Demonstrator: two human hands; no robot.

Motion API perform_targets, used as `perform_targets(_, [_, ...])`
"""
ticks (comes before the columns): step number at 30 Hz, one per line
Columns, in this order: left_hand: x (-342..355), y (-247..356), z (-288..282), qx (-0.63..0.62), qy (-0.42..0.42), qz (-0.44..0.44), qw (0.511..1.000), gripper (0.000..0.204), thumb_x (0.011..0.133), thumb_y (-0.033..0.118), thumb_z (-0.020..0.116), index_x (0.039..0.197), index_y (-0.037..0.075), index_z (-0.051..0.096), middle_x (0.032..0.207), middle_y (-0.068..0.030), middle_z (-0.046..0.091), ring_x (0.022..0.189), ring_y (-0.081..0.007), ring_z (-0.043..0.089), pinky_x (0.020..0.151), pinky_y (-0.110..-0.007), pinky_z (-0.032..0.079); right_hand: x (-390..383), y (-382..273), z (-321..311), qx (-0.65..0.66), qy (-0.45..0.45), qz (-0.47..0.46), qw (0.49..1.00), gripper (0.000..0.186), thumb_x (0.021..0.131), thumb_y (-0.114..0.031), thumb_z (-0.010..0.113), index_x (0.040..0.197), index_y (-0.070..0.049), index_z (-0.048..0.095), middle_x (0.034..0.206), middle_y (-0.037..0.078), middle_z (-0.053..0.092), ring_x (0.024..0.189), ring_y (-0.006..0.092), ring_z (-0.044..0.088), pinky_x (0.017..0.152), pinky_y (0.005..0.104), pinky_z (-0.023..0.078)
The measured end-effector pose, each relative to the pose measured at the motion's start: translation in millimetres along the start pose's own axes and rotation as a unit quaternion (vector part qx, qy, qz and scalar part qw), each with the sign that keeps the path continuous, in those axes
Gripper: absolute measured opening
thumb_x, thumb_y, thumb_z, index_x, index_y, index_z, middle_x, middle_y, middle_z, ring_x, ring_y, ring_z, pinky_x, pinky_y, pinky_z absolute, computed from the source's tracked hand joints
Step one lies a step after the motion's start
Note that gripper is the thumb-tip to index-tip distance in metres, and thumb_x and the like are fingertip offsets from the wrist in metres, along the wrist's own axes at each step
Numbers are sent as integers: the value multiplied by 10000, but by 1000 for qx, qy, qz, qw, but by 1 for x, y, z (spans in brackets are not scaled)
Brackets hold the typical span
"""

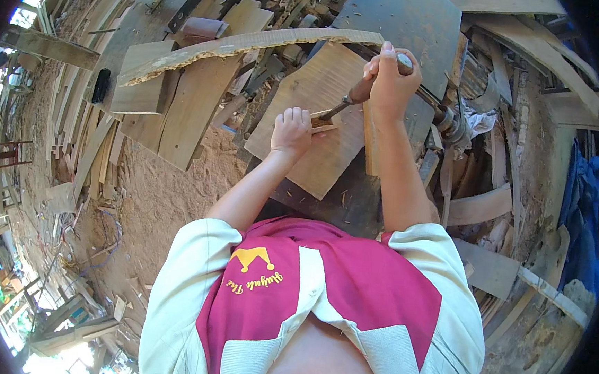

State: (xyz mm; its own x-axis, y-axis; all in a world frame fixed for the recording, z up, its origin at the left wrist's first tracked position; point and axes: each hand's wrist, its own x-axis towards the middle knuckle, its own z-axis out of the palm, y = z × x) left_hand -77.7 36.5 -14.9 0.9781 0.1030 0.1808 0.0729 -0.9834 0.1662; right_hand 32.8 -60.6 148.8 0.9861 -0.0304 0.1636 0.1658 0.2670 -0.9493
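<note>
My right hand (393,86) is wrapped round the wooden handle of a chisel (361,92), whose far end shows past my fist. The metal blade slants down to the left, its tip close by my left fingers. My left hand (291,132) is closed, knuckles up, over a small thin piece of wood (325,128) that sticks out to its right. Whatever else lies under those fingers is hidden. Beneath both lies a wide pale board (313,167) with visible grain, resting at an angle on a dark bench surface (358,208).
A long curved wood strip (254,42) with a rough edge arches across the far side, ending near my right hand. Left stand a wood block (140,78) and planks (197,117). A blue-grey metal plate (405,21) lies beyond; offcuts (480,203) pile up at right.
</note>
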Motion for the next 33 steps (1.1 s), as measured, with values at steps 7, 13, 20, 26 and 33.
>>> perform_targets(7, [-2, -2, 8, 17, 36, -1, 999, 525, 609, 556, 625, 813, 95, 479, 803, -37, 456, 777, -195, 461, 646, -321, 375, 19, 12, -17, -14, 118, -10, 993, 231, 843, -93, 548, 653, -34, 431, 511, 51, 460, 407, 134, 432, 410, 265, 378])
perform_targets(13, [3, -9, 4, 8, 22, 64, 998, 532, 617, 558, 618, 823, 85, 487, 810, -40, 462, 776, -196, 467, 648, -320, 379, 34, 24, -50, -5, 177, 30, 984, 231, 847, -125, 541, 667, -40, 423, 526, 50, 434, 423, 143, 420, 407, 283, 384])
perform_targets(20, [6, -14, -4, -10, -13, 100, 995, 549, 634, 570, 610, 845, 77, 496, 823, -45, 471, 802, -199, 474, 671, -318, 389, 19, 19, -61, 116, 73, 17, 990, 187, 808, -77, 538, 653, -22, 449, 511, 66, 450, 438, 153, 453, 436, 286, 390])
perform_targets(26, [6, -16, -5, -14, -10, 116, 993, 557, 634, 571, 617, 861, 75, 504, 831, -44, 480, 830, -199, 477, 692, -320, 394, -19, -13, -51, 124, -277, 31, 952, 106, 744, -26, 511, 655, -13, 455, 556, 90, 501, 472, 145, 464, 468, 268, 393])
perform_targets(33, [7, -14, -4, -27, 12, 106, 994, 551, 629, 584, 615, 821, 79, 506, 796, -48, 478, 793, -211, 492, 674, -326, 403, -28, -10, -40, 109, -143, -6, 984, 80, 746, -1, 500, 669, -7, 480, 555, 65, 490, 507, 139, 495, 487, 269, 405])
